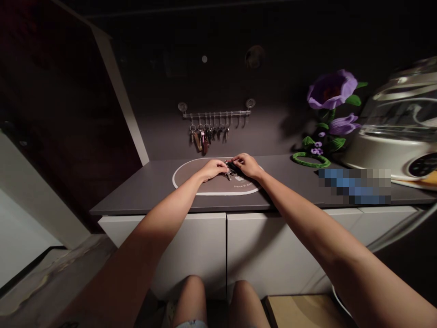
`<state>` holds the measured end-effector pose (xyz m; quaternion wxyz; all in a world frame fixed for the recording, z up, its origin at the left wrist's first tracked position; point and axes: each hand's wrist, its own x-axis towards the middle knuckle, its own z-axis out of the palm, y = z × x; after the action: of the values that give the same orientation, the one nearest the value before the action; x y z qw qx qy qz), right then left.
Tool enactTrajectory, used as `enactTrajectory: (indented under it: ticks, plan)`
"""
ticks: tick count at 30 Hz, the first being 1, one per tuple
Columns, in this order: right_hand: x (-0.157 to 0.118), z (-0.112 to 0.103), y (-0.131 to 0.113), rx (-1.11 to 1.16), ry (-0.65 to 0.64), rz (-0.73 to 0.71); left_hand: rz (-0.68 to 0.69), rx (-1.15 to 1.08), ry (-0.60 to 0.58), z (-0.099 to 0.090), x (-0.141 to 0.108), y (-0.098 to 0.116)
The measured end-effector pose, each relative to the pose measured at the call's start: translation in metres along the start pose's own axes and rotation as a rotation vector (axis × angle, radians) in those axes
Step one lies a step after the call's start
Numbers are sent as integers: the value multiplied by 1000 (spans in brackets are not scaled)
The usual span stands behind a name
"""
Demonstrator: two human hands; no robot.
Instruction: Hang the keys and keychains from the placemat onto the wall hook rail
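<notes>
A bunch of keys is held between my two hands, just above a brown oval mat with a white border. My left hand comes from the left, its fingers closed on the silver keys. From the right, my right hand pinches a dark part of the same bunch. Behind them, a clear hook rail on the dark wall carries several hanging key sets, mostly on its left and middle hooks.
The mat lies on a dark countertop above white cabinet doors. Purple artificial flowers with a green ring base stand at the right, beside a white appliance. A cardboard box is on the floor.
</notes>
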<state>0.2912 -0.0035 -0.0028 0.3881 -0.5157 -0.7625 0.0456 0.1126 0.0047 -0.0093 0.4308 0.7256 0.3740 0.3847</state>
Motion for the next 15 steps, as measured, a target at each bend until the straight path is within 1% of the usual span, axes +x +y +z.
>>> enactTrajectory:
  ticks: [5,10,15]
  plan:
    - [0,0,-1,-52,0,-37,-16,-33,52,-1,1,-1]
    - [0,0,-5,-113,0,-85,-52,-120,87,-1,1,-1]
    - [-2,1,-10,-149,-14,-125,-20,-192,152,-2,3,-3]
